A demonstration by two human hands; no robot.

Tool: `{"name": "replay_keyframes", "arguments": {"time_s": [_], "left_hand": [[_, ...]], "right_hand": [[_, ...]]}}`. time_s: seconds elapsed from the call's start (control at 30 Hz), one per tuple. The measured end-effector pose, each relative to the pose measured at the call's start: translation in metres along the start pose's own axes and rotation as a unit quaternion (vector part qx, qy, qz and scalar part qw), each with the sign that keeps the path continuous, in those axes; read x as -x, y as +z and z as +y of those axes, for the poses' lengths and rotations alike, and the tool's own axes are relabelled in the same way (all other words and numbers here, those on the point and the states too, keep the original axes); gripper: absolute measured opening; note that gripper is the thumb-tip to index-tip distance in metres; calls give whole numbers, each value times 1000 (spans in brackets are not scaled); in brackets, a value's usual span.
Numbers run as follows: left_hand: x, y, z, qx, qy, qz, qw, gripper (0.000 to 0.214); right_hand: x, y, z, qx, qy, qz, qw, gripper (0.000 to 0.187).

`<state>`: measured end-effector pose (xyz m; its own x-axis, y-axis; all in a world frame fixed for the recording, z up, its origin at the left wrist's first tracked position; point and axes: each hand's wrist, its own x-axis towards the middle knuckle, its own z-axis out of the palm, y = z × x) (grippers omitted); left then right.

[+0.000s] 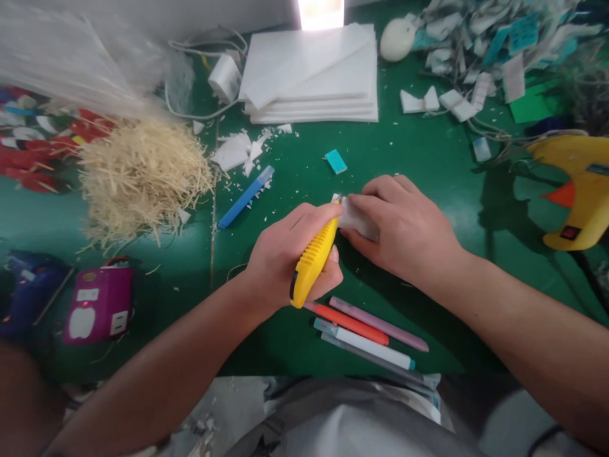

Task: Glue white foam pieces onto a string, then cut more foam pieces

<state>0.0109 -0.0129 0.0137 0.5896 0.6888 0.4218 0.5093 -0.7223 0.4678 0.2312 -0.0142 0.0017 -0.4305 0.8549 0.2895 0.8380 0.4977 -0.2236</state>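
In my left hand [285,254] is a yellow utility knife [314,261], my fingers wrapped round its ribbed handle. The knife's tip meets the left end of a small white piece [356,219], which looks like foam board. My right hand [404,219] pinches that piece and presses it against the green table; its fingers cover part of it. Just beyond the hands lies a small turquoise block [335,161]. Close to my left wrist, several markers rest side by side, among them a red marker [352,322] and a white marker [366,344].
A stack of white boards [314,76] stands at the back under a bright lamp [322,13]. Straw-like sticks [143,178] and a blue pen [246,198] lie left, near a magenta box [99,304]. On the right are a yellow glue gun [580,190] and heaped scraps [476,38].
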Motion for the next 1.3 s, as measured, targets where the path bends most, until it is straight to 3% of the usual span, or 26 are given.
{"name": "replay_keyframes", "arguments": {"time_s": [0.33, 0.63, 0.93, 1.3], "left_hand": [[-4, -1, 4, -23, -16, 9, 1000, 26], [-6, 5, 3, -60, -42, 38, 997, 26], [-8, 2, 2, -81, 22, 37, 996, 27], [-6, -7, 7, -103, 37, -1, 994, 28]], "right_hand": [[0, -1, 0, -15, 8, -23, 1000, 26], [1, 0, 0, -18, -5, -24, 1000, 29], [0, 4, -3, -10, 7, -27, 1000, 30], [0, 2, -8, -2, 23, -37, 999, 28]]}}
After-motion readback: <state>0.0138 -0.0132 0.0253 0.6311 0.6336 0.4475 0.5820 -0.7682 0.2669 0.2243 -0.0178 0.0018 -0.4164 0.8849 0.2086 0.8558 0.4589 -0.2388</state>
